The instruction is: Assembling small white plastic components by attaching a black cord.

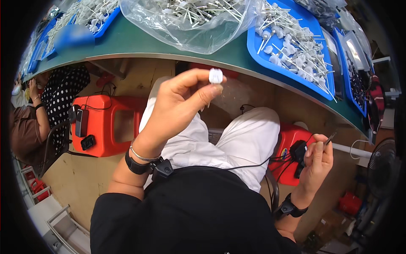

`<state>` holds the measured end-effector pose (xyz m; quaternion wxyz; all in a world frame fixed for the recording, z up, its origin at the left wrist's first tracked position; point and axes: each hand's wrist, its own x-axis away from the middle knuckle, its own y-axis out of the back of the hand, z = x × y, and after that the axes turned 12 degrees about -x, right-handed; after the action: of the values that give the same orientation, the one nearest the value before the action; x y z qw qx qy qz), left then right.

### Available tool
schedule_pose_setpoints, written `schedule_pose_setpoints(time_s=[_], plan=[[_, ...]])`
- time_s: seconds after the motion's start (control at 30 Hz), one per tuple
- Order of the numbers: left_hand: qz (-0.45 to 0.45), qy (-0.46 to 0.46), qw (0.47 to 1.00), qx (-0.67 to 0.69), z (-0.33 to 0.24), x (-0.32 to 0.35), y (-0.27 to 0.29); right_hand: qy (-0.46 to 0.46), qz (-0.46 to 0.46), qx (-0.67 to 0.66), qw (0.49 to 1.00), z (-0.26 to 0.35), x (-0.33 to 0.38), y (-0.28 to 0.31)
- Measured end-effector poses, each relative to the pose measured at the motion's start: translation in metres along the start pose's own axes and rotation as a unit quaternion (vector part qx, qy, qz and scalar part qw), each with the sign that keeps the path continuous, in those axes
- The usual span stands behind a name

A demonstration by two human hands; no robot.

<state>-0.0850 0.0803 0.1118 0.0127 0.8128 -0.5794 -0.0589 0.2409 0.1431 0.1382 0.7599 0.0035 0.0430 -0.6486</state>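
Between the thumb and forefinger of my left hand (179,101) is a small white plastic piece (215,76), raised over my lap near the table's front edge. The other fingers curl behind, and anything else in them is hidden. Off to the right, my right hand (315,165) is closed around a thin dark tool with a pointed tip (330,138); most of it is hidden by the fingers, so its kind is unclear. Ahead on the right, a blue tray (253,44) holds many white plastic parts with thin stems (292,46).
The green table (148,40) curves across the front. On it are a clear plastic bag (203,40) of stemmed parts and more blue trays (111,19). Red stools (95,146) flank my legs. Another person (29,127) sits at left; a black fan (380,165) stands at right.
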Motion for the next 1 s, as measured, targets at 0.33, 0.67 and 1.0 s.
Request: schedule_pose_setpoints(time_s=[0.33, 0.67, 1.0], plan=[[0.101, 0.159, 0.979, 0.072, 0.071, 0.024, -0.004, 0.004, 0.026, 0.024, 0.999, -0.009, 0.008, -0.025], [0.201, 0.095, 0.975, 0.019, 0.101, 0.021, -0.041, -0.132, 0.214, 0.09, 0.964, -0.08, 0.0, -0.073], [0.158, 0.006, 0.984, -0.086, 0.099, -0.008, -0.068, -0.015, 0.172, 0.183, 0.968, -0.103, -0.008, -0.053]])
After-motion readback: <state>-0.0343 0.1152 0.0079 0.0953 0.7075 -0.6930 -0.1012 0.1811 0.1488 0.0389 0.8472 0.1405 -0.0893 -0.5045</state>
